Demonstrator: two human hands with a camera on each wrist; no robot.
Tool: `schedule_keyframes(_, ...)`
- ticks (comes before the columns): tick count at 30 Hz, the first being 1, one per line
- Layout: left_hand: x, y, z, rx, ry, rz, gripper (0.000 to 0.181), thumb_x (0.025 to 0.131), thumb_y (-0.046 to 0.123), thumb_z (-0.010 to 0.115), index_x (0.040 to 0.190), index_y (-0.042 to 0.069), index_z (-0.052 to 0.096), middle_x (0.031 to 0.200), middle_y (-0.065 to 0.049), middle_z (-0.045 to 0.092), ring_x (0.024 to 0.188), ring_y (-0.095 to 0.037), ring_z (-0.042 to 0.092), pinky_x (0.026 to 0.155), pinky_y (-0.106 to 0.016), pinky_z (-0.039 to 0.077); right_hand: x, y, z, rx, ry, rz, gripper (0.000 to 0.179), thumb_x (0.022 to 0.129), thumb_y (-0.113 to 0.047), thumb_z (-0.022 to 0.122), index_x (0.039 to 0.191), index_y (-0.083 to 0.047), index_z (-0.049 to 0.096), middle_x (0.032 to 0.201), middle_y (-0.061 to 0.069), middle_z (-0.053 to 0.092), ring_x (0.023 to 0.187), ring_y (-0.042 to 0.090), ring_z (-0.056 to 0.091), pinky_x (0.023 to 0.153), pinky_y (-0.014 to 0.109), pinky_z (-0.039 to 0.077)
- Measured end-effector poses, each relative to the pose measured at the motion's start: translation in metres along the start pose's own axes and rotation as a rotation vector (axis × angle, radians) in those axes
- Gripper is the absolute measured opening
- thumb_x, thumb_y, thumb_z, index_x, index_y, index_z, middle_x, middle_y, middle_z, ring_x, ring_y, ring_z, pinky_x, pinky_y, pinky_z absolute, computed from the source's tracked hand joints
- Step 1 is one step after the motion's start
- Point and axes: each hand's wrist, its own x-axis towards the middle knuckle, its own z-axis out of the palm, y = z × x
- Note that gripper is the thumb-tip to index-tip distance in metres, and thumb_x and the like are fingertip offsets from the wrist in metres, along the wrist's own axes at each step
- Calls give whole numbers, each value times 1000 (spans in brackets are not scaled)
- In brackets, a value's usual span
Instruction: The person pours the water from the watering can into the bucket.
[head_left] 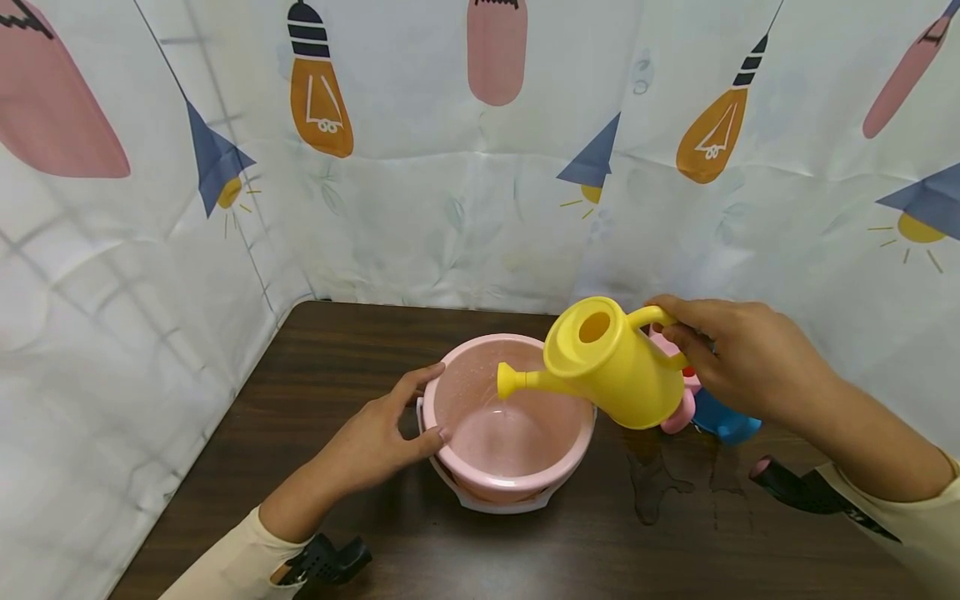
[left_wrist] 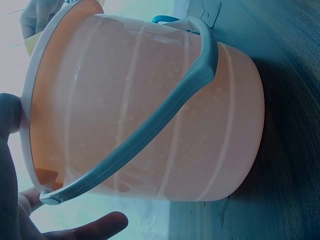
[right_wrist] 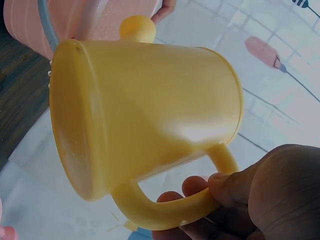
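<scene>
A pink bucket (head_left: 510,479) with a pale carrying handle (left_wrist: 150,130) stands on the dark wooden table. My left hand (head_left: 382,429) rests on its left rim with thumb and index finger spread wide apart. In the left wrist view, another finger (left_wrist: 100,227) extends straight beside the bucket. My right hand (head_left: 746,354) grips the handle of a yellow watering can (head_left: 622,375), thumb and fingers around it. The can is tilted left, its spout (head_left: 513,381) over the bucket's opening. Faint streaks show below the spout, and the bucket's inside looks wet with a small ripple.
Behind the watering can, partly hidden, are a pink object (head_left: 678,417) and a blue object (head_left: 727,417). Spilled water (head_left: 652,483) lies on the table (head_left: 337,358) right of the bucket. A patterned white cloth (head_left: 450,225) hangs behind and on the left.
</scene>
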Motion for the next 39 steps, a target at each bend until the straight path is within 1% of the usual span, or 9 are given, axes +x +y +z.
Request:
schedule_keyframes(4,0,0,0,0,0,-2,81,89,45,75,158,37,32,137,-7,62,123,-27,60,95,-51,47,0,0,0,0,-6,14,40,95,-7,72,134,-12,68,90,-3,70,57,8,45,52,29,41)
schedule_keyframes(9,0,-1,0,1,-1,1,81,89,46,74,158,38,32,137,-6,62,123,-27,60,95,-52,47,0,-1,-1,3,-23,34,41,96,-8,71,136,-10,67,100,4,74,55,9,41,51,29,38)
schedule_keyframes(11,0,-2,1,1,-1,3,82,89,48,74,158,37,32,136,-6,62,123,-27,60,95,-52,47,0,-1,0,5,-23,34,42,96,-7,71,137,-8,66,106,7,75,56,10,42,51,29,39)
schedule_keyframes(14,-1,-2,0,4,0,8,82,89,49,74,158,36,32,135,-6,63,122,-27,60,94,-52,47,0,-1,0,3,-18,26,42,95,-7,71,137,-8,66,110,9,75,58,10,45,53,30,40)
schedule_keyframes(17,-1,-2,0,3,1,6,82,89,49,74,158,36,32,135,-7,63,122,-27,60,94,-52,47,0,-1,0,1,-16,21,42,95,-7,72,137,-8,66,111,10,75,60,10,47,53,30,42)
schedule_keyframes(22,-1,-2,1,1,-1,0,82,89,50,74,158,38,32,136,-6,62,123,-27,60,95,-52,47,0,-1,0,-1,-19,21,42,95,-7,72,137,-8,66,112,10,74,60,10,47,53,30,42)
schedule_keyframes(29,-2,-1,0,8,9,20,80,90,49,73,158,37,32,134,-7,63,121,-26,61,94,-51,48,-1,-2,-1,0,-23,24,42,96,-7,70,138,-7,65,117,12,73,60,10,47,54,30,41)
schedule_keyframes(39,-1,0,0,1,2,11,80,90,47,73,158,37,32,136,-7,62,123,-27,60,95,-51,47,-1,-1,0,1,-14,10,43,95,-6,71,138,-7,66,118,12,73,61,10,49,54,31,43)
